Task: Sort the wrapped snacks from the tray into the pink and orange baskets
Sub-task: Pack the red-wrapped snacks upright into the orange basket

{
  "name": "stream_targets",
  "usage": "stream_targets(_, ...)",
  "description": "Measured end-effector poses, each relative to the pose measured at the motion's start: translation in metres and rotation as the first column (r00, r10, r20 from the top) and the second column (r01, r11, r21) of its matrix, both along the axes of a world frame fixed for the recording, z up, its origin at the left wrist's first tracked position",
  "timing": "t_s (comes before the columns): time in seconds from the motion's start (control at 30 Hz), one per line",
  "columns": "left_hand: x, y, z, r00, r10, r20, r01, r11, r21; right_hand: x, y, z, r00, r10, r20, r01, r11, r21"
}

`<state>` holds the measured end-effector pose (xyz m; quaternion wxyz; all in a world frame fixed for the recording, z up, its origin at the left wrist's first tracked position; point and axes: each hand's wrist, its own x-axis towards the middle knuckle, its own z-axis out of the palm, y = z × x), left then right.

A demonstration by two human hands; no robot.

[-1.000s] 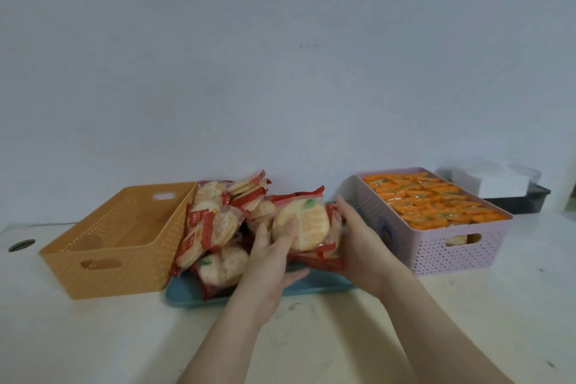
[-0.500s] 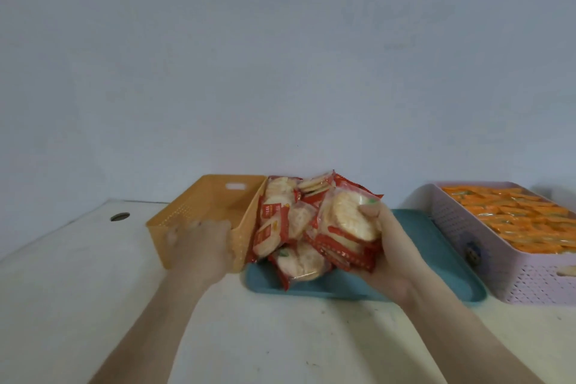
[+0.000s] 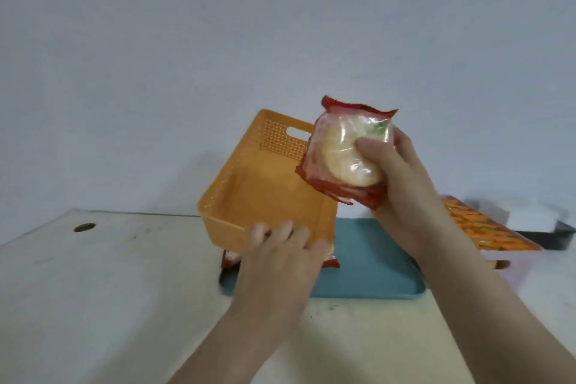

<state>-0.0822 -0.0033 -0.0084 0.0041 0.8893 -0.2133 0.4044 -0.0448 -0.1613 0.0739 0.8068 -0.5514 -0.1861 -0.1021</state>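
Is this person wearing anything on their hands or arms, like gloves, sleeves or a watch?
No. The left hand and right hand are bare, with no gloves or rings that show, and no sleeve, watch or bracelet appears anywhere up to the picture's edge.

Our right grip [image 3: 396, 178] pinches a stack of red-wrapped snacks [image 3: 339, 159], raised above the right side of the orange basket [image 3: 249, 184]. Our left grip [image 3: 277, 262] holds the basket's near rim, tilting it over the left end of the teal tray [image 3: 367, 271], where red wrappers [image 3: 229, 259] peek out beneath. The pink basket [image 3: 511, 274], at the right on the tabletop [image 3: 109, 290], holds orange packets [image 3: 486, 227].
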Motion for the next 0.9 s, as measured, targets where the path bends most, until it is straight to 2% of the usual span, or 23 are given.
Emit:
stream_targets(0.07, -0.006, -0.027, -0.016, 0.998, -0.050, 0.037, 0.049, 0.999, 0.007, -0.005, -0.004, -0.005, 0.980, -0.176, 0.091, 0.196, 0.931, -0.308)
stream_targets(0.13, -0.017, -0.067, -0.024, 0.991, -0.110, 0.079, 0.109, 0.994, 0.018, -0.011, -0.027, -0.020, 0.932, -0.263, 0.251, 0.359, 0.771, -0.527)
stream_targets(0.23, -0.021, -0.099, -0.034, 0.987, -0.124, 0.099, 0.124, 0.992, 0.010, -0.010, -0.049, -0.041, 0.897, -0.237, 0.372, 0.441, 0.524, -0.729)
stream_targets(0.27, -0.022, -0.109, -0.039, 0.987, -0.128, 0.096, 0.127, 0.992, 0.016, -0.009, -0.059, -0.049, 0.877, -0.242, 0.416, 0.481, 0.440, -0.758)
stream_targets(0.33, -0.018, -0.125, -0.052, 0.992, -0.084, 0.091, 0.078, 0.995, 0.068, -0.008, -0.071, -0.059, 0.825, -0.275, 0.493, 0.564, 0.359, -0.744)
stream_targets(0.43, -0.012, -0.146, -0.056, 1.000, 0.014, 0.014, -0.015, 0.996, 0.084, -0.004, -0.084, -0.068, 0.776, -0.352, 0.524, 0.626, 0.326, -0.708)
stream_targets(0.57, -0.014, -0.154, -0.054, 0.987, -0.032, -0.159, 0.056, 0.987, 0.149, 0.001, -0.098, -0.073, 0.845, -0.341, 0.412, 0.511, 0.286, -0.810)
stream_targets(0.67, -0.015, -0.160, -0.059, 0.989, -0.029, -0.145, 0.058, 0.978, 0.203, 0.000, -0.098, -0.077, 0.882, -0.309, 0.355, 0.441, 0.280, -0.853)
stream_targets(0.77, -0.011, -0.156, -0.060, 0.981, -0.109, -0.163, 0.144, 0.965, 0.220, 0.001, -0.096, -0.078, 0.904, -0.277, 0.325, 0.395, 0.257, -0.882)
stream_targets(0.83, -0.018, -0.144, -0.049, 0.956, -0.255, -0.145, 0.271, 0.957, 0.103, -0.001, -0.094, -0.075, 0.921, -0.240, 0.306, 0.368, 0.285, -0.885)
stream_targets(0.9, -0.025, -0.117, -0.033, 0.909, -0.409, -0.083, 0.395, 0.907, -0.145, -0.005, -0.091, -0.070, 0.938, -0.171, 0.300, 0.341, 0.320, -0.884)
